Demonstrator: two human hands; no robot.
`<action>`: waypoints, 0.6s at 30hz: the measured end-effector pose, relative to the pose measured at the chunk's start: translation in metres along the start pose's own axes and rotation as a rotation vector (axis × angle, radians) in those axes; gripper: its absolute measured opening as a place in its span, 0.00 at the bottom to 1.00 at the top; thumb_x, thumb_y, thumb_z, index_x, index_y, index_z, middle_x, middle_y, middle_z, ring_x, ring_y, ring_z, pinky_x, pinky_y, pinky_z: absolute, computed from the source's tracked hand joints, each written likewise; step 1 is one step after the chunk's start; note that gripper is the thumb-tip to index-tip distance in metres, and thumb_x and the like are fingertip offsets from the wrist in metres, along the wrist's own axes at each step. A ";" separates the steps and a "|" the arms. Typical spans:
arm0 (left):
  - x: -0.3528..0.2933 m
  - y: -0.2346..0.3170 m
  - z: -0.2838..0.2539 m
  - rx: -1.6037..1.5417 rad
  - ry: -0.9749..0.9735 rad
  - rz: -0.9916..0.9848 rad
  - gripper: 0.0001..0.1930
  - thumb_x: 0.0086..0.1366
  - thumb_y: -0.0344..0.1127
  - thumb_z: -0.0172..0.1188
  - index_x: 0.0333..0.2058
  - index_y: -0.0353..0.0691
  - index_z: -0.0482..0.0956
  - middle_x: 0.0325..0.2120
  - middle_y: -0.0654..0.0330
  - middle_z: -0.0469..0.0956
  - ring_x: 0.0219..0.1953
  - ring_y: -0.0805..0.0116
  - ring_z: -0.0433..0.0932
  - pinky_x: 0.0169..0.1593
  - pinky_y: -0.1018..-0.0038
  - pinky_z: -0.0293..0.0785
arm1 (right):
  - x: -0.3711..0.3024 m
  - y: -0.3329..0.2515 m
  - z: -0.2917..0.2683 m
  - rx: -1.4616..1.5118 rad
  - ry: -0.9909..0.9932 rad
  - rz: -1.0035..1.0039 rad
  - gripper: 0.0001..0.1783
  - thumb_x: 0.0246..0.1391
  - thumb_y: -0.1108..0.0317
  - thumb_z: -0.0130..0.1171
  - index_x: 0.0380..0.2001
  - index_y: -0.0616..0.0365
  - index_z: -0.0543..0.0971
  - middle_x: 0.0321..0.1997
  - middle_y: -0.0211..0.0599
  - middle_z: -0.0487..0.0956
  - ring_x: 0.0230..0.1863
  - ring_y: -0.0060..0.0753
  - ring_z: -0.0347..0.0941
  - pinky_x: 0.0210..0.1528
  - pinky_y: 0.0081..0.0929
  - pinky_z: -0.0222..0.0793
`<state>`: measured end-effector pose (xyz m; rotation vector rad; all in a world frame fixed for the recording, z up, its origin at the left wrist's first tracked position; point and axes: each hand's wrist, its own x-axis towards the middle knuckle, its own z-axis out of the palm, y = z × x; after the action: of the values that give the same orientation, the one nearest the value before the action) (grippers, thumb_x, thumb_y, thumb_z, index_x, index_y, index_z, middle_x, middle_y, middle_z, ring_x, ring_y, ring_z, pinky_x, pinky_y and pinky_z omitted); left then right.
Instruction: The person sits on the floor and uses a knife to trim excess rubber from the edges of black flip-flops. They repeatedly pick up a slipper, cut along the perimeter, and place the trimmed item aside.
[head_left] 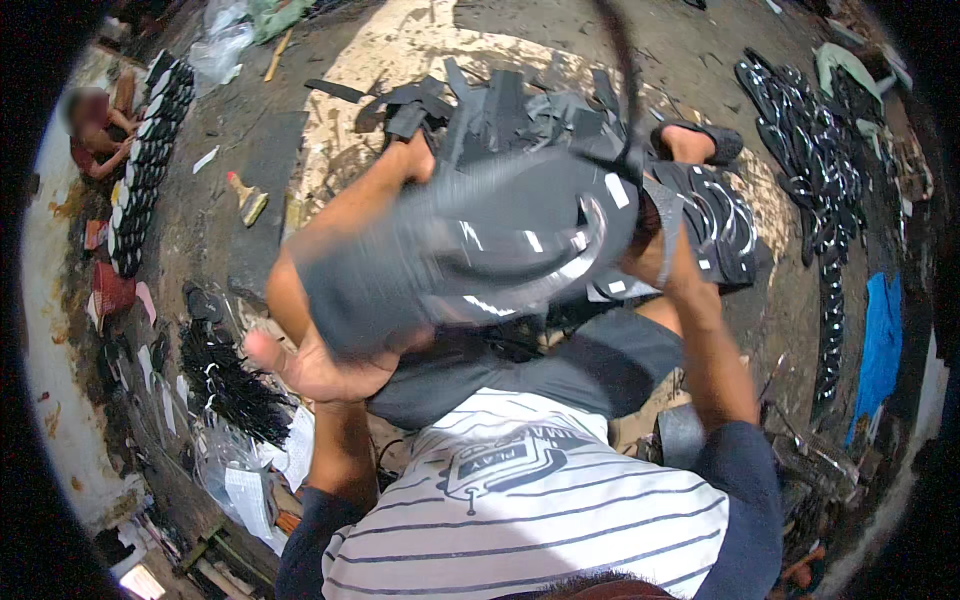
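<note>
A black sandal [500, 240] with glossy curved straps is held up over my lap, its broad left end smeared by motion. At the sandal's right end, my right hand [652, 240] is closed around the edge, its fingers partly hidden in shade. My left hand [340, 372] lies against the lower left edge, thumb spread away to the left; its other fingers are partly covered by the sandal. Several more black sandals [715, 225] with shiny straps lie beyond my right forearm. Ahead of my lap is a heap of dark flat strips [500, 105].
A dark cord [622, 70] hangs in from the top. Long rows of black sandals [810, 150] lie at the right, beside a blue sheet [880, 330]. On the left are a brush [248, 200], a bundle of black strips [230, 385] and another person [95, 135] beside stacked sandals [150, 160].
</note>
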<state>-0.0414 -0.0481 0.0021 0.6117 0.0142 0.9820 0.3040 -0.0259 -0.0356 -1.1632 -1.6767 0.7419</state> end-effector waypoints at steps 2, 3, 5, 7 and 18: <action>0.022 -0.030 0.028 0.082 0.071 0.287 0.44 0.61 0.64 0.61 0.69 0.52 0.56 0.66 0.56 0.64 0.64 0.50 0.67 0.70 0.48 0.56 | -0.008 -0.037 0.033 0.062 0.031 0.185 0.20 0.53 0.79 0.58 0.50 0.63 0.72 0.34 0.31 0.78 0.32 0.24 0.73 0.37 0.25 0.72; 0.021 -0.050 0.008 0.202 0.331 0.264 0.39 0.64 0.59 0.60 0.68 0.47 0.59 0.64 0.55 0.66 0.64 0.52 0.67 0.70 0.48 0.55 | -0.008 -0.060 0.050 0.163 -0.006 0.299 0.17 0.53 0.82 0.54 0.48 0.63 0.74 0.32 0.29 0.77 0.30 0.23 0.71 0.35 0.21 0.70; 0.034 -0.072 -0.008 0.313 0.644 0.201 0.30 0.69 0.53 0.57 0.63 0.43 0.65 0.59 0.56 0.71 0.60 0.57 0.70 0.68 0.52 0.60 | -0.028 -0.039 0.085 0.117 -0.006 0.180 0.17 0.52 0.83 0.59 0.47 0.64 0.75 0.31 0.34 0.78 0.30 0.21 0.72 0.34 0.22 0.69; 0.043 -0.072 -0.004 0.306 0.749 0.176 0.26 0.71 0.53 0.54 0.59 0.42 0.70 0.54 0.57 0.76 0.55 0.60 0.75 0.63 0.58 0.68 | -0.036 -0.049 0.092 0.140 -0.063 0.257 0.21 0.49 0.81 0.63 0.48 0.62 0.75 0.38 0.41 0.79 0.37 0.30 0.75 0.38 0.27 0.72; -0.014 -0.087 -0.037 0.119 0.915 0.045 0.18 0.72 0.43 0.55 0.52 0.37 0.73 0.44 0.54 0.80 0.42 0.62 0.83 0.47 0.61 0.83 | -0.066 -0.030 0.098 -0.243 -0.189 0.279 0.21 0.44 0.77 0.63 0.45 0.57 0.73 0.32 0.48 0.76 0.35 0.56 0.76 0.36 0.44 0.72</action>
<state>0.0074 -0.0766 -0.0756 0.2258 0.8753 1.2400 0.2102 -0.0955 -0.0710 -1.5607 -1.8194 0.8590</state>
